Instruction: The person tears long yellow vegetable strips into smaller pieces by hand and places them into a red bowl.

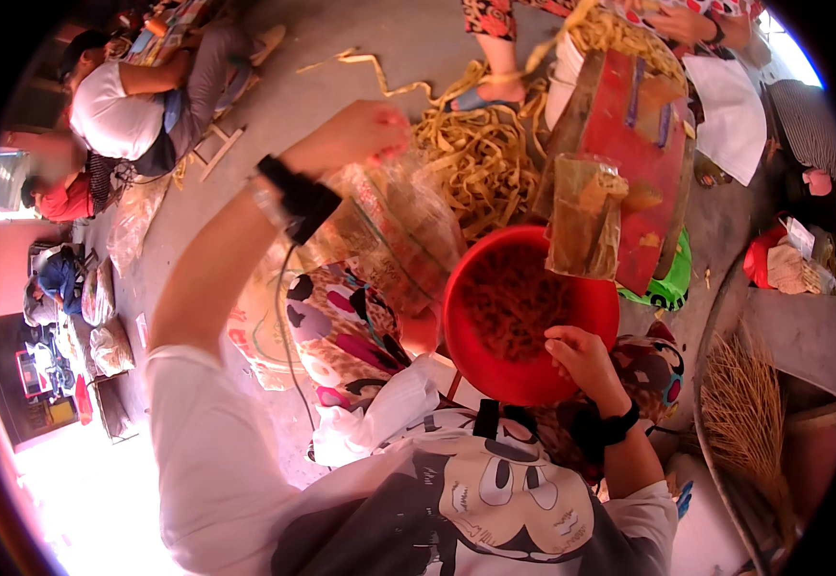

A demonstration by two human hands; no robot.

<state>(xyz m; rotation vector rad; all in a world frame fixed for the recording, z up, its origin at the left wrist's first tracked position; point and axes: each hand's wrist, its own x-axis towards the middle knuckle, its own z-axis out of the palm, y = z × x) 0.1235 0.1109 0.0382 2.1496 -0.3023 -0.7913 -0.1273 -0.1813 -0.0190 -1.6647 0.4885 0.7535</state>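
Observation:
My left hand (375,134) is raised at arm's length over a clear plastic sack (394,226), beside a heap of yellowish-brown strips (480,168). Its fingers look curled in; anything they hold is too small or blurred to make out. My right hand (579,360) is over the near right part of a red basin (456,331), thumb and fingers pinched together. What sits between those fingertips cannot be made out. Many small reddish-brown pieces (514,298) lie in the basin, which rests at my lap between my knees.
A worn red board (629,163) slants beyond the basin, bearing a plastic-wrapped brown block (586,216). Another person's foot in a sandal (490,94) is at the far side. A person in a white shirt (120,110) sits far left. A twig broom (744,413) stands at right.

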